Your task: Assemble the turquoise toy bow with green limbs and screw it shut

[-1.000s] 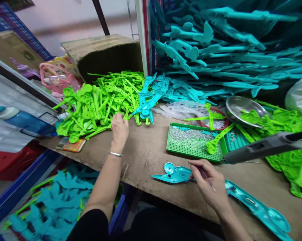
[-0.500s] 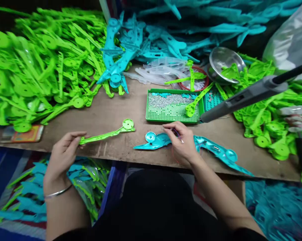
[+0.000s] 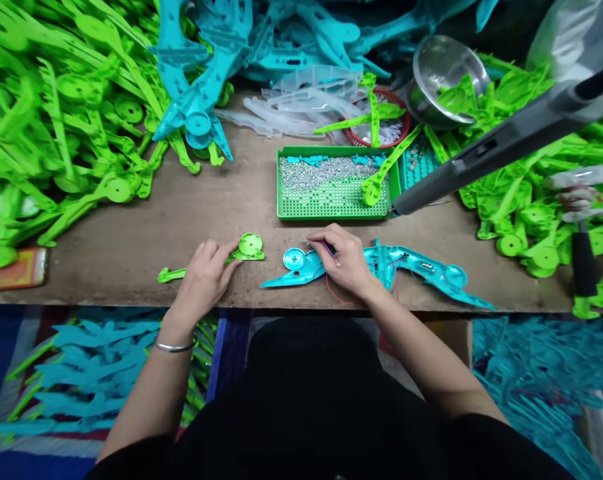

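My left hand [image 3: 204, 277] pinches a long bright-green plastic part [image 3: 250, 245] close to its round end. The part's thin tail sticks out on the hand's other side, over the bench. My right hand [image 3: 342, 260] is closed in a pinch above a blue plastic shell [image 3: 431, 270] lying open side up. A tiny metallic glint shows at its fingertips, too small to name. Thin red and purple wires run under and beside this hand. The shell's left end carries a round disc [image 3: 294, 259], and the hand hides part of its middle.
Behind the hands stands a green perforated tray [image 3: 331, 215] of small screws. A grey powered screwdriver [image 3: 461, 170] slants in from the right. Green parts [image 3: 81, 127] are heaped left and right, blue shells [image 3: 201, 60] at the back. A metal bowl [image 3: 446, 77] and a hammer-like tool [image 3: 584, 260] are at right.
My left hand has slid from the green part's thin tail to near its round end. My right hand stays over the blue shell, still pinching. The view has tilted down.
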### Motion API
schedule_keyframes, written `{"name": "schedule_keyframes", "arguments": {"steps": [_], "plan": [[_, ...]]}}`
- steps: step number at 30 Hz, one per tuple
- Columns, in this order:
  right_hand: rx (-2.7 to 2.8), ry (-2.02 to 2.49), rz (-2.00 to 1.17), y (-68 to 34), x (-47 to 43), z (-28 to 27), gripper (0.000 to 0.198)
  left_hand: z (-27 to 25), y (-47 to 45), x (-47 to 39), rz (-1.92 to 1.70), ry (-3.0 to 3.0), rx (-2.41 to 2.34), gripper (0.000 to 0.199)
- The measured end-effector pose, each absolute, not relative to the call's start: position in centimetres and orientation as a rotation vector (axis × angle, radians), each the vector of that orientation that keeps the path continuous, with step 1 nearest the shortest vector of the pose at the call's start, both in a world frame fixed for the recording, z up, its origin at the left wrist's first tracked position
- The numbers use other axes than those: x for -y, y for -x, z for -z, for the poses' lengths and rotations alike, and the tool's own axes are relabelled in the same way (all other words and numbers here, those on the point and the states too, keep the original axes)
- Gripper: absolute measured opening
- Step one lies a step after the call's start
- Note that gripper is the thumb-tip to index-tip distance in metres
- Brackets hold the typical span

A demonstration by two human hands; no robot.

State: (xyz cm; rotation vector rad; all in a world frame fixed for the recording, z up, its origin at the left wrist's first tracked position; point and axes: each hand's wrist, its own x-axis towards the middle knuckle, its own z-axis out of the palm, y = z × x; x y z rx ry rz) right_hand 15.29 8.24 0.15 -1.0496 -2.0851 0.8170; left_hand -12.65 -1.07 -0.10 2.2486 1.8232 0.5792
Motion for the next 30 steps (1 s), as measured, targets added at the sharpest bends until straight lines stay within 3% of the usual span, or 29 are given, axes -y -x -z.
{"name": "schedule_keyframes", "arguments": {"steps": [13,19,30], "plan": [[2.126,1.088,-0.729,-18.7,-7.5,0.2,0.016,-0.8,6.8,-2.2,-0.589,-2.451,-1.134,0.043],[2.119,1.113,-0.753,-18.7,-7.4,0.5,0.017,-1.0,6.9,-3.0,-0.440,-2.465,-1.078,0.041],[2.115,1.098,-0.740,-18.8,-7.4,0.4,0.019,-0.7,7.2,-4.5,-0.503,-2.511,-1.031,0.041]]}}
